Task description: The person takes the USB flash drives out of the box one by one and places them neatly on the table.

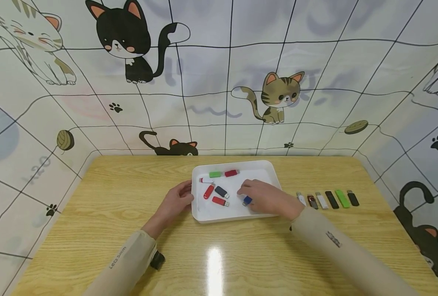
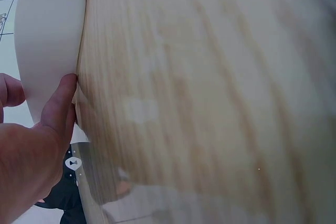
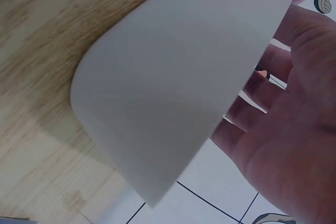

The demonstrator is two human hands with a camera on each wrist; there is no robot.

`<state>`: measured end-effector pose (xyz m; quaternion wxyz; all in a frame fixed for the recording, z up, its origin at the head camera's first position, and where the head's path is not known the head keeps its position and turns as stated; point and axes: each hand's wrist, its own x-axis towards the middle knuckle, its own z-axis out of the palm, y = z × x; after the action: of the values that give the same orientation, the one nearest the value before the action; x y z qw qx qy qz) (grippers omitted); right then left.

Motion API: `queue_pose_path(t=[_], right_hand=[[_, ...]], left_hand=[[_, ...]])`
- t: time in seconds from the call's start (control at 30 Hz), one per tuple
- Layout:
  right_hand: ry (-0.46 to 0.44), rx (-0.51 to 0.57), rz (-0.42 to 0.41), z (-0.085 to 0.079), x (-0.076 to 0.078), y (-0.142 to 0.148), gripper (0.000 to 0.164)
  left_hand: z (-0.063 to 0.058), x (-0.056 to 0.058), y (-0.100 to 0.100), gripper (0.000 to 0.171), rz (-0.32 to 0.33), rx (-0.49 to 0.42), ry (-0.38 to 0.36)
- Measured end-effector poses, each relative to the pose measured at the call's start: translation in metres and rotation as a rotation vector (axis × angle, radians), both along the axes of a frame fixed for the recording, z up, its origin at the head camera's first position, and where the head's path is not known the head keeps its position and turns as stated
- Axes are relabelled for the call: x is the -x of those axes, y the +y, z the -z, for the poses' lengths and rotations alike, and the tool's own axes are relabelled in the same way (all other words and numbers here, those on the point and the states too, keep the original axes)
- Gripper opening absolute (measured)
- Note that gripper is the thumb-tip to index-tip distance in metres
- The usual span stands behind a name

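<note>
Backdrop: behind the table hangs a pale cloth [image 1: 207,70] ruled with dark lines and printed with cartoon cats, paw prints and balls of yarn.
Table: light wood grain [image 1: 122,205], with a bright streak of reflected light near the front.
Tray: a shallow white tray [image 1: 257,168] with rounded corners sits toward the back of the table, between the two hands.
Inside the tray: a green USB stick [image 1: 215,174] at the back with a red one [image 1: 231,173] beside it; in front of those, a white-and-red one [image 1: 206,180], a second red one [image 1: 209,191], a dark one [image 1: 221,192] and a third red one [image 1: 220,201].
Left hand: the left hand [image 1: 173,200] touches the tray's left edge, thumb and fingers apart, with the thumb against the outer wall.
Right hand: the right hand [image 1: 266,198] reaches over the tray's right side, fingers bent downward; a blue USB stick [image 1: 247,200] is right at its fingertips, though I cannot tell whether they pinch it.
Row on the table: right of the tray, six more sticks [image 1: 331,200] line up side by side, white, brown, white, black, green and black.
Sleeves: both arms wear beige [image 1: 130,261].
</note>
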<state>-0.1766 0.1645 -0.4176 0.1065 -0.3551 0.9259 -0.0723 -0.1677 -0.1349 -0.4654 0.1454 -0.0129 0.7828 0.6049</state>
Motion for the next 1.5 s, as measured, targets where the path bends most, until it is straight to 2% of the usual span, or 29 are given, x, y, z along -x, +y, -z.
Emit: queue_pose_path(t=[0.17, 0.37, 0.7, 1.1, 1.33, 1.5], right_hand=[[-0.042, -0.032, 0.027, 0.004, 0.005, -0.002, 0.039], [-0.066, -0.038, 0.054, 0.006, 0.006, -0.002, 0.024], [-0.053, -0.042, 0.059, 0.007, 0.006, -0.003, 0.01], [-0.053, -0.011, 0.076, 0.004, 0.002, 0.0, 0.012], [0.002, 0.061, 0.08, -0.002, -0.005, 0.009, 0.015], [0.0, 0.118, 0.12, -0.009, -0.013, 0.017, 0.018]], left_hand=[[-0.001, 0.0, 0.001, 0.06, 0.002, 0.007, 0.001], [-0.002, -0.001, 0.001, 0.06, 0.004, 0.016, 0.002], [-0.003, -0.001, 0.001, 0.06, 0.006, 0.014, 0.007], [-0.001, -0.001, 0.0, 0.06, 0.012, 0.002, 0.016], [0.002, 0.0, 0.0, 0.06, 0.012, -0.004, 0.016], [0.001, -0.001, -0.001, 0.059, 0.009, -0.026, 0.013]])
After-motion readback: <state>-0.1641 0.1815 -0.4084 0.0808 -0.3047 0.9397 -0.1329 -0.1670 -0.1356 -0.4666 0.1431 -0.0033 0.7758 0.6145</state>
